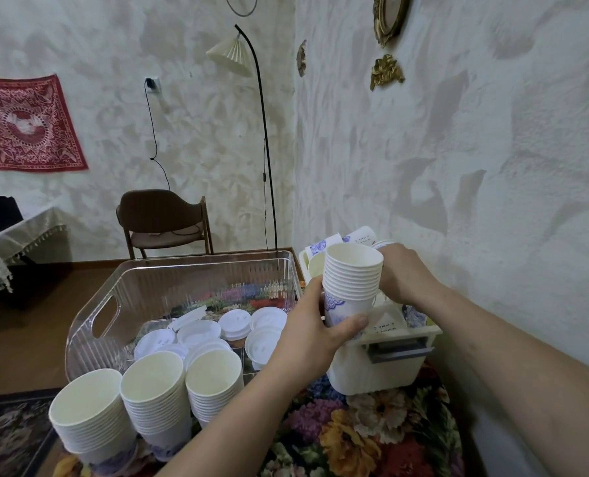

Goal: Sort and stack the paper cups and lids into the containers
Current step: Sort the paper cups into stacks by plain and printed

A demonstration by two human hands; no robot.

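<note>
My left hand (315,333) grips a nested stack of white paper cups (351,280) with blue print, held upright over the white bin (382,366). Behind that stack my right hand (404,273) reaches down into the bin among loose cups (324,247); its fingers are hidden. The clear ribbed basket (121,304) holds several white lids (234,323). Three tall cup stacks (155,397) stand in front of the basket on the flowered cloth.
A flowered tablecloth (355,438) covers the table, which sits against the textured wall at right. A wooden chair (164,222) and a floor lamp (251,132) stand behind. A draped side table (7,242) is at far left.
</note>
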